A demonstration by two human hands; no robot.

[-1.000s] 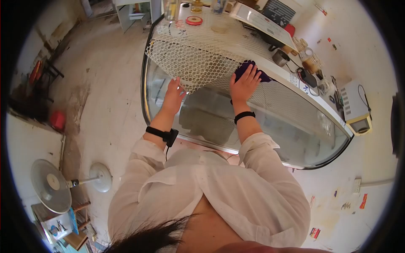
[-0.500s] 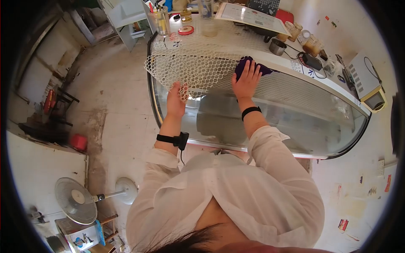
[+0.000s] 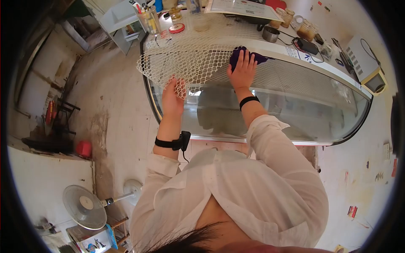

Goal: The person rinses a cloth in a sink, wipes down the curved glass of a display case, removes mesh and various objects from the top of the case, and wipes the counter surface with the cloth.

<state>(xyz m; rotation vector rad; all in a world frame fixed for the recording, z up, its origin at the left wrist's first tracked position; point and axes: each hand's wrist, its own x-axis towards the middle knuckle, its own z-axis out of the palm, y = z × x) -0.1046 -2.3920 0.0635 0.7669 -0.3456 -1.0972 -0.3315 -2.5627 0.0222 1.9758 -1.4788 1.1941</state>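
Observation:
My left hand (image 3: 172,99) pinches the near corner of a cream plastic mesh sheet (image 3: 179,61), lifting it off the curved glass of a display case (image 3: 291,114). The mesh spreads back over the case's top and hangs in a bulge to the left. A dark purple cloth (image 3: 234,60) is bunched under my right hand (image 3: 241,71), which presses it against the mesh near the upper edge of the glass. The fingers of that hand lie nearly straight over the cloth. Its thumb is mostly hidden.
Along the case's back stand a cup of pens (image 3: 149,21), a red lid (image 3: 176,28), a framed sheet (image 3: 244,9), a metal cup (image 3: 270,34), several jars (image 3: 307,30) and a black adapter (image 3: 306,45). A fan (image 3: 85,206) stands at lower left.
The whole view has shifted slightly, with the case sitting higher in the picture. Both hands keep their places on the mesh and the cloth.

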